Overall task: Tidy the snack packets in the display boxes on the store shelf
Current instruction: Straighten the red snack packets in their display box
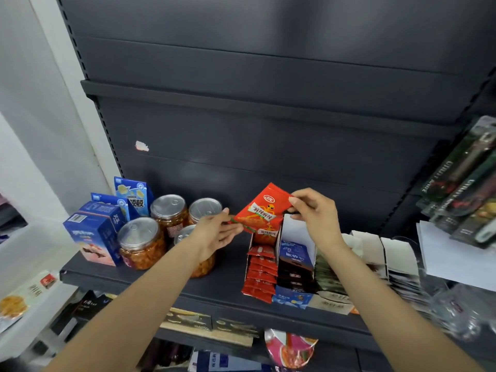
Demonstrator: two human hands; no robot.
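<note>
Two hands hold one red snack packet [261, 209] in the air above the back end of the red display box [261, 267], toward the right half of the shelf [230, 275]. The right hand [314, 214] pinches the packet's upper right corner, a narrow grip of thumb and fingertips; the left hand [218, 232] takes the lower left corner between thumb and nearly straight fingers. The packet is tilted, face toward the camera.

To seat it well, I would square it with the row of red packets already standing in the box, lower it into the gap at the back, and keep the bottom seam from catching the cardboard wall.

Room is tight on the right: the blue display box [295, 260] touches the red one, its white flap rising just beside the right hand. On the left, bare shelf lies between the box and the lidded jars [142, 244], giving the left hand room. The box fronts sit near the shelf's front edge, so pushing forward is risky.
</note>
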